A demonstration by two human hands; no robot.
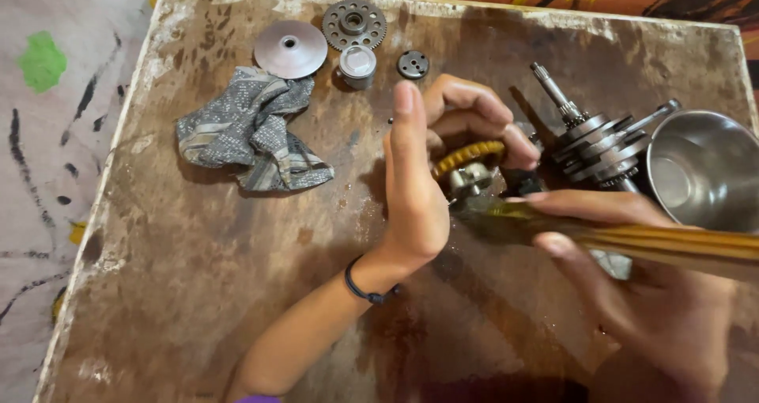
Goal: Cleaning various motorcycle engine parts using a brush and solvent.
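Head view: hands (506, 213) grip chained part (472, 172) between them

a small repair workshop. a stained, worn workboard (237, 292) carries a gear (354, 24), a piston (357, 64), a crankshaft (593, 138) and an oily rag (253, 130).

We see a worn brown board (237, 276) with whitish scuffed edges. On it lies a grey rag (249, 130) patterned in pale stripes and speckles. The disc (290, 49), gear (354, 24) and cup (704, 170) are silvery grey metal. The chain (468, 155) is yellow-gold; the handle (672, 245) is streaked amber brown.
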